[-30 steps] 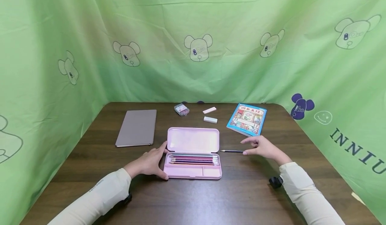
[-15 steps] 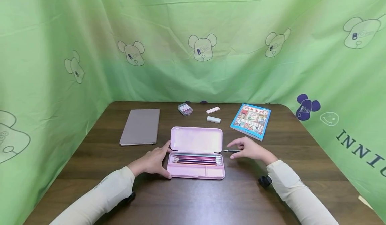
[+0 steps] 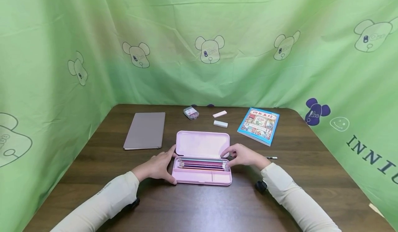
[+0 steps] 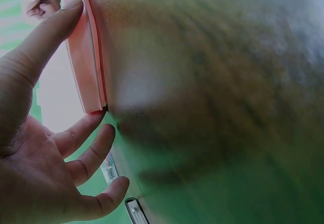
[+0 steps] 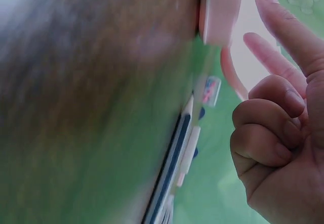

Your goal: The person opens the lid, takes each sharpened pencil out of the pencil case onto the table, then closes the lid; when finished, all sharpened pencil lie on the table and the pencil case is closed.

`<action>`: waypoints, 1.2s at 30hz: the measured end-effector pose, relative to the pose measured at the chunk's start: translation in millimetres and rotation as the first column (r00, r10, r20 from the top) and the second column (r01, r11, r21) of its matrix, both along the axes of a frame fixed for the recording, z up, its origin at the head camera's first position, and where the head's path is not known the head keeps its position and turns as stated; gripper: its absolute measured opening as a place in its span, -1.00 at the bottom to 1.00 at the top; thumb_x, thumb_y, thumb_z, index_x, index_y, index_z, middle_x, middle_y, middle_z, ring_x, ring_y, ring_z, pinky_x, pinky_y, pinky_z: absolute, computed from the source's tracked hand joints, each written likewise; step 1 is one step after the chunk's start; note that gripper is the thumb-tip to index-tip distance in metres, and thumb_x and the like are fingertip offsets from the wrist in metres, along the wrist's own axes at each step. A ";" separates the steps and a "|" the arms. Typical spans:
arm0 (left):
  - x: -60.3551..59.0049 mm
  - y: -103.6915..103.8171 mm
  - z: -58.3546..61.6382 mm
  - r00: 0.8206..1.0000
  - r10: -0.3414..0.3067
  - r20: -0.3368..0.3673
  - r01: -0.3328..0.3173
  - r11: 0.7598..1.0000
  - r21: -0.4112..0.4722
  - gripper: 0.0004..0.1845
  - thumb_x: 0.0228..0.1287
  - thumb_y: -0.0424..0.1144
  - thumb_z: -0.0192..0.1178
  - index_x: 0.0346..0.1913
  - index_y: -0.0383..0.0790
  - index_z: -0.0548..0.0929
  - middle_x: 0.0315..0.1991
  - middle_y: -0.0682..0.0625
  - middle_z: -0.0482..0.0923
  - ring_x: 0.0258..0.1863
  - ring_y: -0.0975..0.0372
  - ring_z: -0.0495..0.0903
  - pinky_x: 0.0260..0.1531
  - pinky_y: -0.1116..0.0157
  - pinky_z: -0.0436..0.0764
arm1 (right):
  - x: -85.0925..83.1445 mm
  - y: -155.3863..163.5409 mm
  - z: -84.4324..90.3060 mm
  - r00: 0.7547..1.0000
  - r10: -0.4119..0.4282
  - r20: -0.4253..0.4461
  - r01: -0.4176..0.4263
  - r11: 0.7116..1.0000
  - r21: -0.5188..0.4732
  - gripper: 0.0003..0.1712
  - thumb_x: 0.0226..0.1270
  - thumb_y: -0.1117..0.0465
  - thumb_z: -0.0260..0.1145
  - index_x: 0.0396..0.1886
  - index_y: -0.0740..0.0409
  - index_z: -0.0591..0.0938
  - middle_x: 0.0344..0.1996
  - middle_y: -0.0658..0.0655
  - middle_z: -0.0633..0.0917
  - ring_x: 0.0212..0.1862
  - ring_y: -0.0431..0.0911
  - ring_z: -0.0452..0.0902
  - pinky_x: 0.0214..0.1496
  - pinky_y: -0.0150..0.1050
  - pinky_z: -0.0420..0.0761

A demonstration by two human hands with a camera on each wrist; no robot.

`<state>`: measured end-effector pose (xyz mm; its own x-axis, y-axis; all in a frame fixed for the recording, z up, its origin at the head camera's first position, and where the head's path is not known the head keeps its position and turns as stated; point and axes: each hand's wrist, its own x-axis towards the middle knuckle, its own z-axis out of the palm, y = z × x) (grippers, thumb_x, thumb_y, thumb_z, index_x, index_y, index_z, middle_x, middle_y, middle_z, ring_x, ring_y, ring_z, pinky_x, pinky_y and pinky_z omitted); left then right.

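An open pink pencil case [image 3: 222,178] lies on the table with several pencils [image 3: 202,164] in its rear compartment; its lid leans back. My left hand [image 3: 157,165] holds the left end, thumb at the front corner and index finger at the back corner, as the left wrist view shows on the case [image 4: 83,77]. My right hand [image 3: 244,155] is over the right end near the pencils' eraser ends. In the right wrist view, that hand's [image 5: 283,128] thumb and index finger extend apart with nothing between them; the other fingers curl. A dark pencil [image 5: 172,153] lies on the table beyond, partly hidden in the head view.
Behind the case are two small white blocks, one farther back [image 3: 219,114] and one nearer [image 3: 220,123], and a small clear box [image 3: 191,113]. A grey notebook [image 3: 145,131] lies left, a blue-edged book [image 3: 259,126] right. Green cloth [image 3: 174,83] hangs behind the table.
My right hand has moved left, from the loose pencil to the right end of the case, leaving the pencil on the table. My left hand stays at the case. The head view shifted slightly.
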<state>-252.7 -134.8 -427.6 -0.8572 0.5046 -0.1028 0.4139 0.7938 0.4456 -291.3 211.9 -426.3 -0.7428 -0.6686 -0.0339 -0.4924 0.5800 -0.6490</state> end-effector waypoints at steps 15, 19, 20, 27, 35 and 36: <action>-0.1 -2.0 0.8 1.000 0.002 0.003 -0.002 1.000 -0.010 0.39 -0.42 0.13 0.54 0.44 -0.33 -0.12 0.17 0.06 0.45 0.20 0.02 0.35 0.07 -0.19 0.27 | 6.7 -17.7 1.3 0.999 0.018 -0.040 -0.013 0.992 0.122 -0.67 -0.03 0.11 0.48 -0.22 0.08 0.69 -0.76 -0.15 0.22 -0.65 -0.32 0.10 -0.56 -0.45 0.17; 0.0 -1.8 1.9 1.000 0.014 0.018 -0.014 1.000 -0.014 0.38 -0.41 0.13 0.54 0.44 -0.32 -0.11 0.18 0.06 0.44 0.22 0.03 0.33 0.10 -0.19 0.24 | 8.0 -19.6 3.5 0.999 0.009 -0.047 -0.003 0.991 0.134 -0.67 -0.03 0.11 0.48 -0.21 0.07 0.69 -0.73 -0.13 0.27 -0.62 -0.29 0.16 -0.55 -0.42 0.20; -0.1 -1.9 1.9 1.000 0.017 0.021 -0.017 1.000 -0.013 0.38 -0.41 0.12 0.54 0.44 -0.32 -0.11 0.19 0.05 0.44 0.22 0.03 0.33 0.11 -0.20 0.23 | 8.2 -20.0 4.0 0.999 0.007 -0.047 0.000 0.990 0.139 -0.67 -0.03 0.11 0.48 -0.21 0.07 0.69 -0.72 -0.13 0.28 -0.61 -0.28 0.17 -0.54 -0.42 0.20; -0.6 -2.1 1.5 1.000 0.017 0.020 -0.016 1.000 -0.015 0.38 -0.41 0.13 0.54 0.44 -0.33 -0.10 0.19 0.04 0.44 0.22 0.02 0.33 0.10 -0.19 0.24 | 7.7 -21.5 2.9 0.999 0.006 -0.048 0.002 0.986 0.164 -0.79 -0.01 0.14 0.46 -0.35 0.10 0.70 -0.66 -0.14 0.46 -0.57 -0.31 0.28 -0.51 -0.44 0.32; -1.2 -1.4 0.1 1.000 0.009 0.019 -0.009 1.000 -0.009 0.38 -0.41 0.12 0.54 0.44 -0.32 -0.11 0.17 0.06 0.45 0.20 0.04 0.34 0.09 -0.17 0.25 | 7.1 -20.3 0.0 0.996 0.052 -0.077 -0.040 0.988 0.151 -0.86 0.00 0.16 0.45 -0.50 0.07 0.64 -0.67 -0.17 0.47 -0.59 -0.36 0.29 -0.53 -0.45 0.34; -1.1 -1.1 0.1 1.000 0.008 0.019 -0.008 1.000 -0.010 0.38 -0.41 0.12 0.54 0.44 -0.32 -0.11 0.17 0.06 0.45 0.20 0.04 0.34 0.09 -0.17 0.26 | 7.0 -20.5 -0.5 0.995 0.053 -0.079 -0.041 0.987 0.154 -0.86 -0.01 0.16 0.44 -0.51 0.06 0.64 -0.67 -0.18 0.47 -0.58 -0.37 0.29 -0.53 -0.45 0.33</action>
<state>-253.8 -135.8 -427.6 -0.8592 0.4964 -0.1241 0.3986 0.8014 0.4459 -284.3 191.4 -426.8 -0.7152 -0.6945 -0.0778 -0.5694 0.6437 -0.5113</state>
